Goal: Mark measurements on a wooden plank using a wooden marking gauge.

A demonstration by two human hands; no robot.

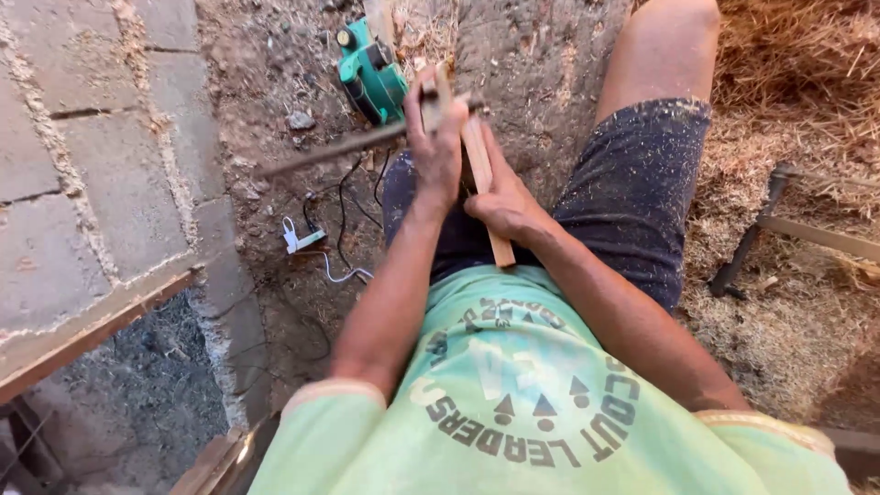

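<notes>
A narrow wooden slat point(478, 170) stands on a slant over the person's lap, its lower end near the hem of the pale green shirt point(513, 403) and its upper end hidden behind the hands. The right hand point(506, 203) wraps the slat from the side about midway along, fingers closed around it — a firm, narrow grip. The left hand point(436, 137) is clenched just above it, closed on the handle of a long dark tool point(335, 149) whose thin blade or bar runs out to the left; it is motion-blurred, so its exact kind cannot be told. The two hands lie almost touching, the tool crossing the upper part of the slat.

Beneath them are dark shorts point(632, 183) dusted with sawdust, one bare knee raised toward the top of the view. Just beyond the left hand a green electric power tool point(371, 73) lies on the dirt ground point(266, 82), its black cord point(341, 220) trailing down to a white plug adapter point(298, 238). Left of that — a paved surface of grey concrete blocks point(101, 174) edged by a wooden plank point(92, 335). To the right, a heap of wood shavings point(788, 302) with a dark-handled tool point(747, 238) lying on it.
</notes>
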